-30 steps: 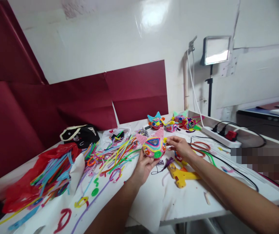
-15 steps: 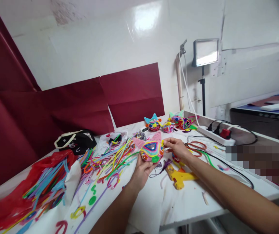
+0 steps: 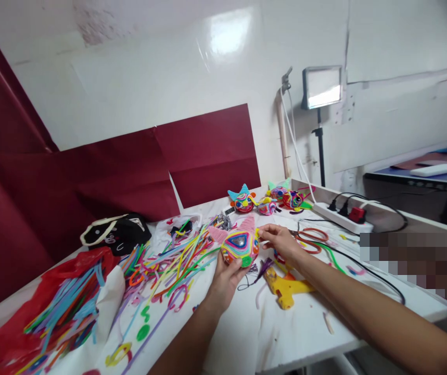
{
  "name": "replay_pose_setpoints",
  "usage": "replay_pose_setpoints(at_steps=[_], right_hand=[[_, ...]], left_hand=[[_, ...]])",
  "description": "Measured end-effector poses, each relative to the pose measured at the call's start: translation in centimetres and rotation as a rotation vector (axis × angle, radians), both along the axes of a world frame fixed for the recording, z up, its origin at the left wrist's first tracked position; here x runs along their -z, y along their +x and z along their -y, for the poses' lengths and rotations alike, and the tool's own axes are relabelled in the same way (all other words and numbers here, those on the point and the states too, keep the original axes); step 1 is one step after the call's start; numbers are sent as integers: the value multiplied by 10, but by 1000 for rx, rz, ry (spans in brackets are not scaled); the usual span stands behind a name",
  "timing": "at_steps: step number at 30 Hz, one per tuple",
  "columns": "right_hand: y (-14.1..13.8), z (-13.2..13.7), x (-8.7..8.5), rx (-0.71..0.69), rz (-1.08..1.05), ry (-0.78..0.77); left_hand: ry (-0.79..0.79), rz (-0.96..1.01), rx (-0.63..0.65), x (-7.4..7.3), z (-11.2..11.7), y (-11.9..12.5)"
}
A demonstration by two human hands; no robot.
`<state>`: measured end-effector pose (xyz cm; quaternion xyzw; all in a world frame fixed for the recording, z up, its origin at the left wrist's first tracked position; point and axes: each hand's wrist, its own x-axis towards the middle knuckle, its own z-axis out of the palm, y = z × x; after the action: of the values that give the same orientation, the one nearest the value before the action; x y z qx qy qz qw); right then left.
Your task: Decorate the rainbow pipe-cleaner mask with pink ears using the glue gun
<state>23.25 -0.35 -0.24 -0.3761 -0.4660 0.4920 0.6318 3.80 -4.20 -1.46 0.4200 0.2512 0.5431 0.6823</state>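
My left hand (image 3: 225,281) is wrapped round the lower side of a rounded animal head (image 3: 240,242) made of coiled pipe cleaners, holding it just above the table. The head has two pink pointed ears, a blue teardrop patch and a green coil low on its front. At its right side my right hand (image 3: 280,242) pinches a small yellow piece (image 3: 258,233) against the edge, fingertips closed. Under the right forearm lies a yellow glue gun (image 3: 285,286), partly covered. A purple tassel (image 3: 264,267) rests just below the head.
Loose pipe cleaners (image 3: 176,260) spread over the left side, beside a red plastic bag (image 3: 8,323) and a black pouch (image 3: 117,234). Several similar heads (image 3: 242,199) stand at the back. A power strip (image 3: 342,217), cables and orange-handled scissors (image 3: 317,239) lie to the right.
The view has shifted slightly, so the scene sits a little further left and lower. Both hands keep their hold, and the yellow piece stays at the head's right side.
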Motion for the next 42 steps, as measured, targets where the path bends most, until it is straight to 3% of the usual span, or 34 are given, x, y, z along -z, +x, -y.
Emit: replay_pose_setpoints(at_steps=[42], right_hand=[[3, 10, 10, 66, 165, -73]], left_hand=[[-91, 34, -69, 14, -3, 5]])
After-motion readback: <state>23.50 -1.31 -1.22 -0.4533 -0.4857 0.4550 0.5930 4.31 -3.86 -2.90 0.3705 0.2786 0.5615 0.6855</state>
